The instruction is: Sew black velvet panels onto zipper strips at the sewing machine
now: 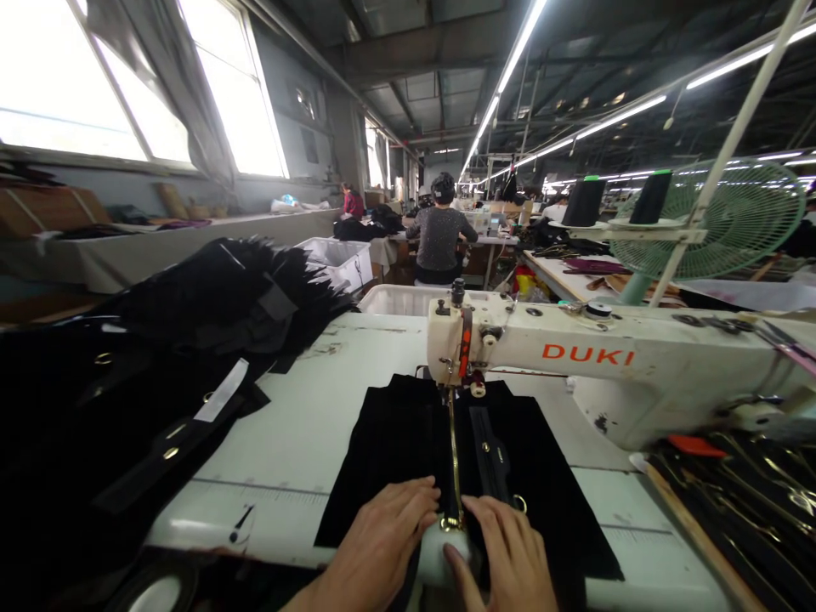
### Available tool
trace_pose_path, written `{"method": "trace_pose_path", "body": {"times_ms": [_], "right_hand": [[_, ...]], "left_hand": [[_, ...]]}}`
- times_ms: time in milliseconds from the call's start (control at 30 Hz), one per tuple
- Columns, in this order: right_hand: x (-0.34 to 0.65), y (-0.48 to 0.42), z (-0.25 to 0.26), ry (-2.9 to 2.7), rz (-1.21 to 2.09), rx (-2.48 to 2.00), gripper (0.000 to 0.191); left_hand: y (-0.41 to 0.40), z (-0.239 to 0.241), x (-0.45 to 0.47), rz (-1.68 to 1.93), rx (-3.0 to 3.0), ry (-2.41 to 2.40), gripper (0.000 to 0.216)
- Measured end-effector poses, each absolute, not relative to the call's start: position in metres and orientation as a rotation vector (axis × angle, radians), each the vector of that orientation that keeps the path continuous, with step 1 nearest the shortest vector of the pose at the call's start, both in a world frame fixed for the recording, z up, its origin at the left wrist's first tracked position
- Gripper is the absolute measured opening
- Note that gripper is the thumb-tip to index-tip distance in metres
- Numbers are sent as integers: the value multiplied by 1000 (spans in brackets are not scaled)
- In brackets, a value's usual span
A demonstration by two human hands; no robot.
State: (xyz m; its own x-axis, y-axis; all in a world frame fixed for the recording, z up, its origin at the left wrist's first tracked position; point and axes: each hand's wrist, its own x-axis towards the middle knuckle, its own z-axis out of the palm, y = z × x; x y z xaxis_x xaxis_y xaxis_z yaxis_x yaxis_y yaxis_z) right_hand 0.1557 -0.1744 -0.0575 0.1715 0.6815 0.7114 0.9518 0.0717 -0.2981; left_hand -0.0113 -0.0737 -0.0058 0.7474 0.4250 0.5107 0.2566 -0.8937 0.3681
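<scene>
A black fabric panel [388, 442] lies on the sewing machine table, its far part beneath the machine head [446, 348]. Down its middle runs a gold-toothed zipper [455, 450], with a gold slider [451, 523] at the near end. My left hand [386, 535] rests on the fabric left of the zipper, fingers stretched out and palm down. Right of the slider, my right hand [510, 548] lies on the cloth with the thumb apart from the fingers. A dark strap with gold fittings [490, 455] lies on the panel just beyond my right fingers.
Black fabric pieces [191, 340] are heaped at left, partly over the table [280, 433]. Zippers [752, 501] fill a wooden-edged tray at right. Thread cones [583, 202] and a green fan [714, 221] stand behind the machine. A white bin [395, 299] and a seated person [441, 229] are ahead.
</scene>
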Motion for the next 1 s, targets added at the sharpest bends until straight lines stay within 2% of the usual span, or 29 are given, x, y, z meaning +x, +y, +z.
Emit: {"method": "trace_pose_path", "body": {"times_ms": [100, 267, 433, 500, 633, 733, 900, 1000], "right_hand": [[144, -159, -56, -1556, -547, -1786, 36], [124, -148, -48, -1558, -508, -1905, 19], [125, -155, -61, -1554, -464, -1777, 39], [133, -162, -68, -1566, -544, -1755, 42], [164, -170, -70, -1842, -836, -1597, 31], [184, -167, -64, -2078, -904, -1409, 26], [188, -162, -57, -2095, -760, -1403, 28], [183, -162, -50, -2039, -603, -1414, 26]], "left_hand": [[-74, -10, -11, 886, 2644, 560, 33], [-76, -13, -11, 890, 2599, 597, 36], [-77, -9, -12, 890, 2620, 582, 36], [-78, -7, -12, 884, 2609, 580, 35], [-80, -7, -12, 887, 2575, 560, 26], [-80, -9, -13, 843, 2562, 567, 21], [-80, -18, -18, 731, 2628, 529, 65], [-80, -21, -20, 700, 2682, 519, 81]]}}
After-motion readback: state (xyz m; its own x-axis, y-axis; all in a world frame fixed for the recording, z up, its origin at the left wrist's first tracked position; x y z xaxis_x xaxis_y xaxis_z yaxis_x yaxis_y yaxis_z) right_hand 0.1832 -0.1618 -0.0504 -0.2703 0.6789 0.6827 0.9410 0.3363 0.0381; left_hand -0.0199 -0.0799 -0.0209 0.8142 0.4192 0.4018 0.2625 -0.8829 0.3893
